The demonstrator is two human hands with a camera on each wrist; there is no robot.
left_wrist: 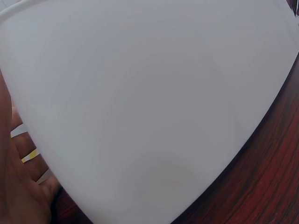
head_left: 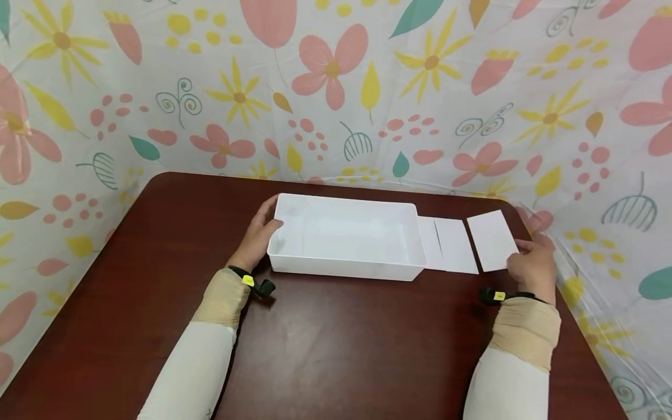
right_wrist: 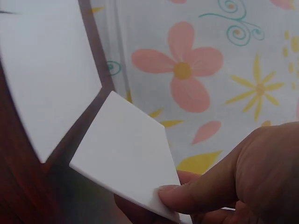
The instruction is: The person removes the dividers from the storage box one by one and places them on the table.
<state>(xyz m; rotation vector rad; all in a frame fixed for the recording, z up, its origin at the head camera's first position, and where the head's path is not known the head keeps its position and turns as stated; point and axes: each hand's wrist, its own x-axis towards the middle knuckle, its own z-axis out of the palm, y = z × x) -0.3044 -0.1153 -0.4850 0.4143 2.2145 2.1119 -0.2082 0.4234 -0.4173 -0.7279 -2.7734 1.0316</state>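
Note:
A shallow white rectangular plastic bin (head_left: 346, 268) sits on the table. My left hand (head_left: 255, 238) grips its left end, thumb over the rim and fingers along the outside; the left wrist view shows the fingers (left_wrist: 35, 165) partly hidden behind the bin wall. On the right, my right hand (head_left: 535, 265) pinches a small white card (head_left: 492, 240) at its near right corner, thumb on top. In the right wrist view the card (right_wrist: 124, 149) is tilted, with a visible thick edge. Inside, the bin shows only its white floor.
Beside the bin's right end lie a white card (head_left: 457, 245) and another white piece (head_left: 430, 239), edge to edge in a row. The dark red-brown table (head_left: 336, 344) has rounded far corners. A flower-patterned curtain (head_left: 331, 128) hangs behind and along the right side.

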